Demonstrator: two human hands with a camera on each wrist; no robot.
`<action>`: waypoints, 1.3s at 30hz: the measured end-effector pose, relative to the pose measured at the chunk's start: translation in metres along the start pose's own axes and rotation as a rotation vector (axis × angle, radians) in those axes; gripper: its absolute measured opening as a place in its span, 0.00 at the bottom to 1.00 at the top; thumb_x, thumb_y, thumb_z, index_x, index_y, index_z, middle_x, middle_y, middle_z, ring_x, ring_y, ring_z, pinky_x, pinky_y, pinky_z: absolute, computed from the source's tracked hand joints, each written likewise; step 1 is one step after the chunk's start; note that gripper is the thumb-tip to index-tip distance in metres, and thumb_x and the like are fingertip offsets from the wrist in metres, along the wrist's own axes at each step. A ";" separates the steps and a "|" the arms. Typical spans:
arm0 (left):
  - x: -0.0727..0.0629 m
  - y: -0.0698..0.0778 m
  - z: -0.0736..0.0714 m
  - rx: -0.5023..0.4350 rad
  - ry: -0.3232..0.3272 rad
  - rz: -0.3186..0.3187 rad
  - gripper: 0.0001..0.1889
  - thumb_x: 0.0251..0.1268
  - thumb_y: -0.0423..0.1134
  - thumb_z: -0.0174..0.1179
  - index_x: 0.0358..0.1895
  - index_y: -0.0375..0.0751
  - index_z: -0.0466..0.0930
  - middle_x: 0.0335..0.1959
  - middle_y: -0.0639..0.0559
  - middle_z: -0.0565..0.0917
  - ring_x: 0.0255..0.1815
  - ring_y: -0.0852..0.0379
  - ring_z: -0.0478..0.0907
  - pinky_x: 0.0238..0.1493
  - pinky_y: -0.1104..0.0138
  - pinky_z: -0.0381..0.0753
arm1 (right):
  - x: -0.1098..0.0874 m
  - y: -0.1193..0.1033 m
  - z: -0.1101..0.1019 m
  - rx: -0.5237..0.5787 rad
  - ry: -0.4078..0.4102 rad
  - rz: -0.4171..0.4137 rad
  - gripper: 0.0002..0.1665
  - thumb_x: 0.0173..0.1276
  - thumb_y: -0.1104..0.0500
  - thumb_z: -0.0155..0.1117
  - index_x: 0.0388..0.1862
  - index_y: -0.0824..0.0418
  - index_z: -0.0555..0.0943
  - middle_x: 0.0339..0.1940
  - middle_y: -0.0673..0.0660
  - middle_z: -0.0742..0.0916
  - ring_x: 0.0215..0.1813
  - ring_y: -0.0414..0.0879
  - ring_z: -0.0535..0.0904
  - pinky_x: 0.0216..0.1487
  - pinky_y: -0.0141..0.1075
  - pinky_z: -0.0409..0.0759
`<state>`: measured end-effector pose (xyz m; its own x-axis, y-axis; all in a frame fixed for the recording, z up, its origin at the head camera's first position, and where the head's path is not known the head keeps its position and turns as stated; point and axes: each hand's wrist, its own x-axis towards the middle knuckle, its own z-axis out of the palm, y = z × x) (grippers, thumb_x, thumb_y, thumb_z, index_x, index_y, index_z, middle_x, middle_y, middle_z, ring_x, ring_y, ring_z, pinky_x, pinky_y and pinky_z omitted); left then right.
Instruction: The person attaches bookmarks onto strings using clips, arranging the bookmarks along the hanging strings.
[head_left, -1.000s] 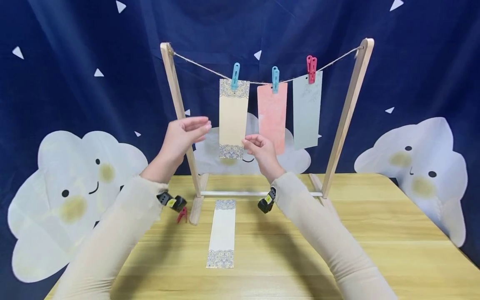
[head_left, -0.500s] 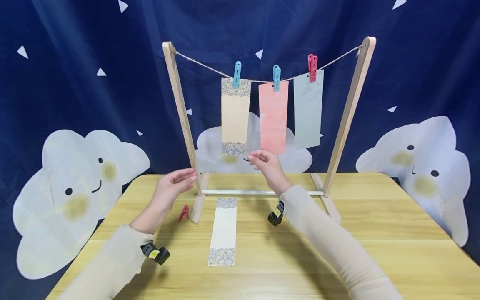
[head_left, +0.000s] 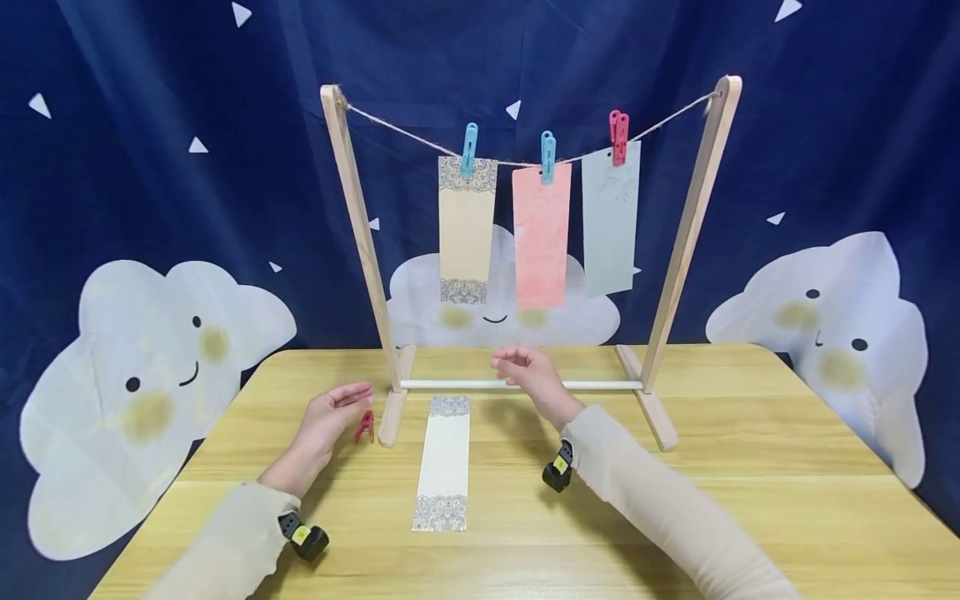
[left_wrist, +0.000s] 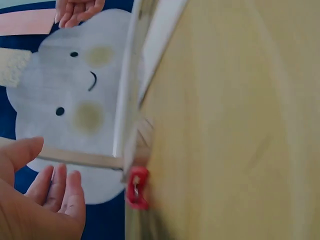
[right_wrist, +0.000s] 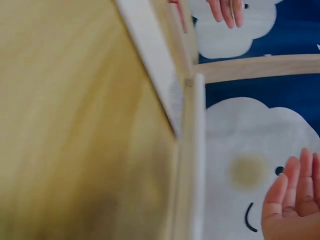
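My left hand point(head_left: 321, 427) hovers at the left of the table, fingers loosely bent and holding nothing, close beside a red clothespin point(head_left: 364, 426) on the tabletop. In the left wrist view its thumb and fingers stand apart. Nothing is in my right hand point(head_left: 534, 382) either; it is raised near the rack's white crossbar point(head_left: 600, 385), fingers relaxed. Between the hands a white card with patterned ends point(head_left: 444, 454) lies flat. From the string hang a cream patterned card point(head_left: 467, 233) and a pink card point(head_left: 542, 242), each under a blue clothespin, and a grey-green card point(head_left: 611, 221) under a red one.
A wooden rack with two posts point(head_left: 690, 225) stands at the back of the wooden table point(head_left: 780, 483), its feet on the tabletop. Behind it hangs a dark blue curtain point(head_left: 187, 67) with cloud faces.
Both hands have come down from the hanging cream card, which my right hand touched at its lower edge. The left hand moved down and left, toward the red clothespin on the table.
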<state>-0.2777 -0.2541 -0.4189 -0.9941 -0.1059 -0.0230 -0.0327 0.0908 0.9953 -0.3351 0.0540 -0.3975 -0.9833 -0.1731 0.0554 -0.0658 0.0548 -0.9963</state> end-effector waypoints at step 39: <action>0.000 -0.033 0.000 0.363 -0.025 -0.053 0.30 0.44 0.22 0.68 0.55 0.23 0.69 0.43 0.35 0.77 0.42 0.48 0.74 0.37 0.72 0.76 | -0.044 0.042 0.040 -0.101 -0.186 0.186 0.17 0.60 0.69 0.63 0.46 0.78 0.75 0.39 0.65 0.84 0.39 0.53 0.83 0.45 0.39 0.82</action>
<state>-0.2766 -0.2567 -0.4518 -0.9921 -0.0962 -0.0804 -0.1144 0.4320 0.8946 -0.2884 0.0249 -0.4449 -0.9326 -0.3281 -0.1505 0.0876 0.1989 -0.9761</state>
